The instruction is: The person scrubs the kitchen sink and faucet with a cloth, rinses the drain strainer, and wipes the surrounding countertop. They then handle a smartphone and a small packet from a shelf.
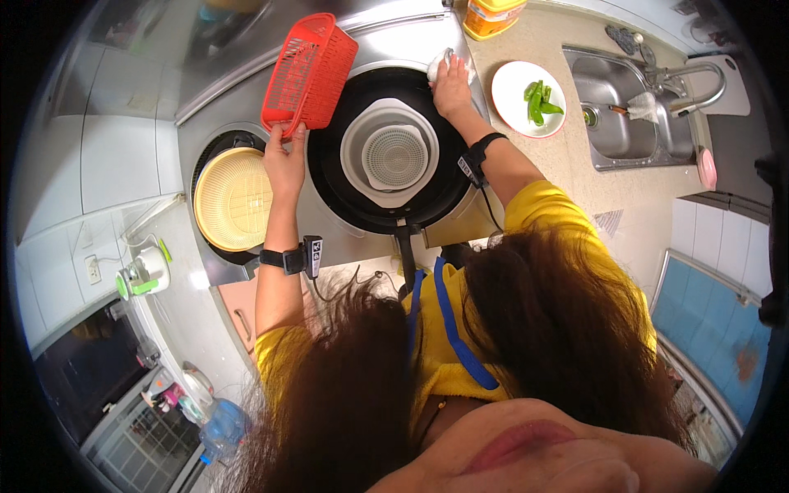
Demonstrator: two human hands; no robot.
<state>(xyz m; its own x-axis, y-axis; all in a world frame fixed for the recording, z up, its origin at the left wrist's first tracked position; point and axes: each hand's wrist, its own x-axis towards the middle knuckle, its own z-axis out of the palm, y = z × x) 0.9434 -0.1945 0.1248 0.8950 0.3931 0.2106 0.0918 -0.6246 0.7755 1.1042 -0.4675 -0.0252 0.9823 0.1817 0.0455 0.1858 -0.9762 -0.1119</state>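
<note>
My left hand (285,163) pinches the near end of a red plastic basket (330,77), which is tilted up over the left side of the stove. Under my right hand (453,92) a crumpled white cloth (436,65) lies on the steel stovetop (404,46), behind the pan. Between my hands sits a large black pan (327,166), its handle towards me. A white plastic basin (352,148) rests in it, with a smaller pale strainer (394,157) inside. Left of my left wrist, a yellow plastic colander (231,197) covers much of the other burner.
Right of the stove, a red-rimmed white plate (508,98) holds green peppers (537,101). A yellow-orange container (492,18) stands behind it. Further right is a steel sink (616,126) with a faucet (709,101). A white-and-green appliance (148,274) sits on the left counter.
</note>
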